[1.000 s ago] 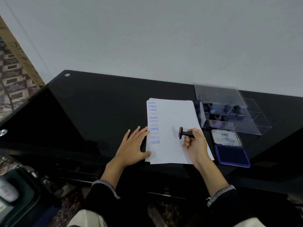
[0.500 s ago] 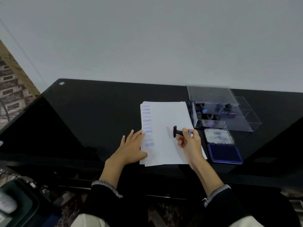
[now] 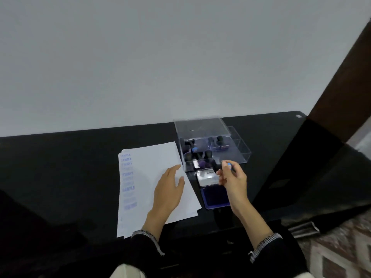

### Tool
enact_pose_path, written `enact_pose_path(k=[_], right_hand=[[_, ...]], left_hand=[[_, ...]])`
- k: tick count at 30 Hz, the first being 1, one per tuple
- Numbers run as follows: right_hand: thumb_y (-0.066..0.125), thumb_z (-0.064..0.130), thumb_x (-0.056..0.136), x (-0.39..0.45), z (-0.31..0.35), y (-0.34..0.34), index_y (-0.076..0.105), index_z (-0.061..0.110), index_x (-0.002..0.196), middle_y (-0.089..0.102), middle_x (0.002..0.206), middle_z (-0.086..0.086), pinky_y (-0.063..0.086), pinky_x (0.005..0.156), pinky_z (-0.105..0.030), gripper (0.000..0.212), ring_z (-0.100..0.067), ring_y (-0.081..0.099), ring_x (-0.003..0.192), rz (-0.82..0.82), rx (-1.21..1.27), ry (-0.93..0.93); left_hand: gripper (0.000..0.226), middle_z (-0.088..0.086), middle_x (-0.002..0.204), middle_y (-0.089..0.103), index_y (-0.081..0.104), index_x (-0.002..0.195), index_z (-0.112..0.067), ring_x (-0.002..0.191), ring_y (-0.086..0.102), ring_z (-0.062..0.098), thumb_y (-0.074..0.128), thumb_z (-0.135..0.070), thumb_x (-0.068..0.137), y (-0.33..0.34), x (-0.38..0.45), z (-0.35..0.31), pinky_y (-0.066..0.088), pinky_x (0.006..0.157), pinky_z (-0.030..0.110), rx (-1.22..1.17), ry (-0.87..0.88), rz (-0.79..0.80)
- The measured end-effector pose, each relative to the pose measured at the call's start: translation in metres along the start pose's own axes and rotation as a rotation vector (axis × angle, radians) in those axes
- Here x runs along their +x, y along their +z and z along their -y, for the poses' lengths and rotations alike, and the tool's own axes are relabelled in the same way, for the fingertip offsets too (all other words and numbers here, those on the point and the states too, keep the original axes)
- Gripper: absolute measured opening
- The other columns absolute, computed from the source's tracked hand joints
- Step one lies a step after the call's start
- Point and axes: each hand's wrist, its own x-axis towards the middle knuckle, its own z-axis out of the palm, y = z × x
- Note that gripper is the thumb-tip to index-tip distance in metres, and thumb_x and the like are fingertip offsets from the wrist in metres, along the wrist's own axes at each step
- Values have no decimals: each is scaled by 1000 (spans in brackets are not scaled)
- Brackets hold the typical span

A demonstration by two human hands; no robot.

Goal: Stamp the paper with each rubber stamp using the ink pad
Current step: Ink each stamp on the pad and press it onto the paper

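A stack of white paper [image 3: 148,167] lies on the black desk, with a column of blue stamp marks down its left side. My left hand [image 3: 168,189] rests flat on the paper's right part, fingers apart. My right hand [image 3: 230,179] hovers over the open ink pad [image 3: 212,195] and is shut on a black rubber stamp [image 3: 217,167] with a blue-tipped handle, held sideways. The ink pad's lid lies open toward the back, its blue pad toward me. Several more stamps stand in the clear plastic box [image 3: 208,145] behind the pad.
The glossy black desk [image 3: 70,167] runs along a grey wall. The clear box has an open lid standing up and an empty compartment at its right. A dark wooden post [image 3: 341,77] rises at the right, and patterned floor shows below it.
My right hand has carried the stamp from over the paper rightward to above the ink pad. My left hand has shifted from the paper's left edge to its right part. The view swung right.
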Motion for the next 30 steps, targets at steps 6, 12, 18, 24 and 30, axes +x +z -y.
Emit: enact_pose_path(k=[6, 12, 18, 24, 30], right_hand=[[50, 21, 99, 25, 7, -5, 61, 15, 98, 64, 73, -8, 49, 59, -26, 13, -12, 56, 60, 55, -11, -39], [54, 27, 97, 61, 16, 13, 52, 16, 96, 68, 77, -7, 52, 68, -31, 11, -15, 59, 68, 48, -99, -90], [54, 31, 96, 122, 23, 40, 62, 16, 99, 67, 84, -8, 49, 66, -24, 17, -12, 59, 72, 146, -458, -264], [54, 20, 97, 170, 24, 66, 56, 5, 111, 59, 101, -9, 47, 73, -30, 20, -21, 56, 81, 301, -834, -331], [52, 27, 97, 187, 32, 75, 46, 10, 100, 57, 94, -13, 44, 66, -35, 19, -30, 55, 77, 453, -1249, -301]], left_hand=[[45, -6, 145, 45, 39, 144, -23, 131, 43, 13, 47, -32, 100, 16, 24, 9, 36, 109, 32, 96, 44, -18], [38, -11, 133, 55, 47, 136, -24, 121, 48, 9, 49, -30, 99, 20, 32, 18, 31, 104, 23, 123, 84, -75], [34, -13, 130, 54, 53, 132, -24, 118, 45, 4, 47, -34, 99, 23, 31, 22, 24, 100, 15, 101, 86, -119], [30, -12, 121, 59, 58, 125, -22, 112, 50, 6, 51, -33, 98, 27, 32, 24, 29, 99, 17, 97, 105, -161], [30, -14, 120, 59, 58, 125, -24, 111, 49, 3, 49, -36, 98, 29, 35, 30, 27, 99, 14, 114, 131, -174]])
